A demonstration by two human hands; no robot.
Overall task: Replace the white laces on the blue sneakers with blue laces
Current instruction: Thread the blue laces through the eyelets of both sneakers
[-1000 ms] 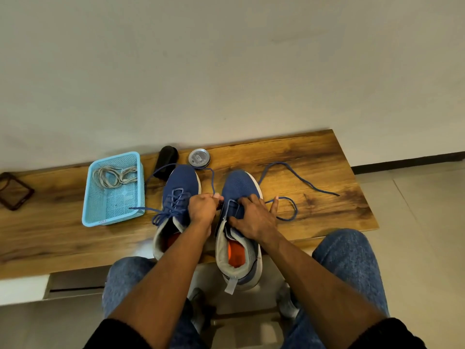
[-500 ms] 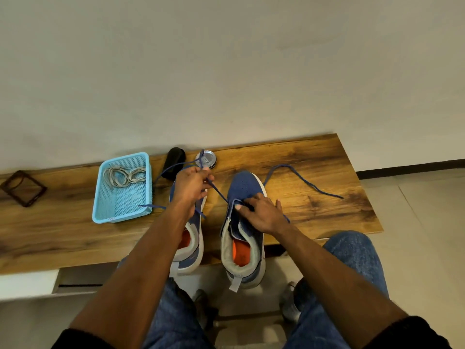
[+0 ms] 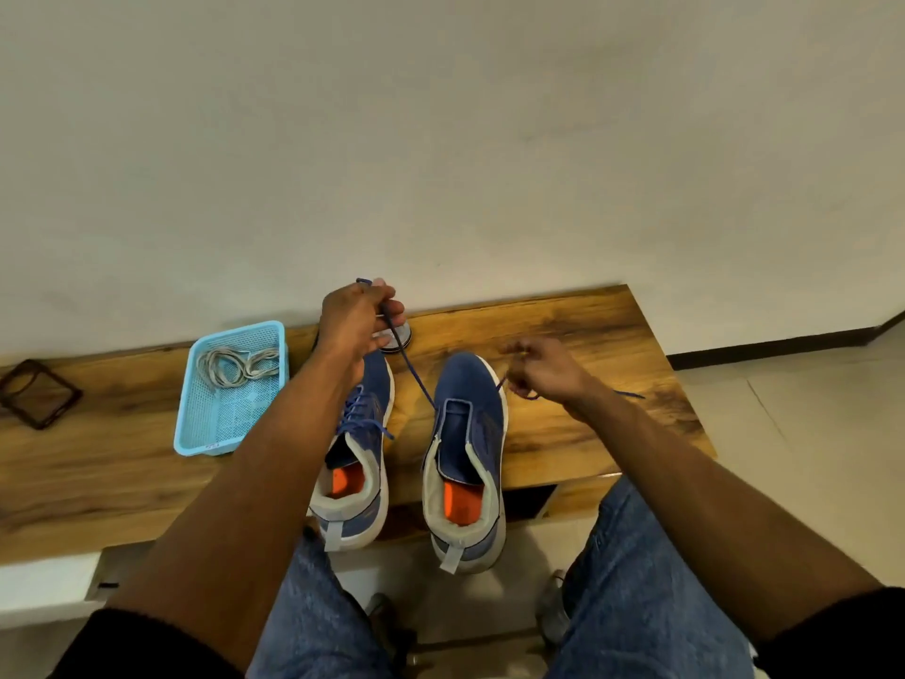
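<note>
Two blue sneakers sit side by side on a wooden bench (image 3: pixel 563 335), toes toward the wall (image 3: pixel 440 139). Their heels hang out over the front edge of the bench, above the person's knees.

The left hand (image 3: pixel 355 321) is raised near the wall, past the toe of the left sneaker (image 3: pixel 360 433). Its fingers are curled tight around one end of a blue lace (image 3: pixel 414 374). The lace runs straight down from that hand to the front holes of the right sneaker (image 3: pixel 470 433). The right hand (image 3: pixel 543 370) is just beside the toe of the right sneaker. It is blurry, but its fingers look pinched on the other end of the same lace, and a bit of lace trails off on the wood to the right.

The left sneaker already has blue lace crossed through it.

There is bare wood to the right of the shoes, up to the bench's right end.

A light blue basket (image 3: pixel 196 433) sits left of the shoes, near the arm. Inside it, at the far end, lies a bundle of white laces (image 3: pixel 235 365). A small round tin (image 3: pixel 399 335) peeks out under the left hand. A dark frame (image 3: pixel 36 394) lies at the far left.
</note>
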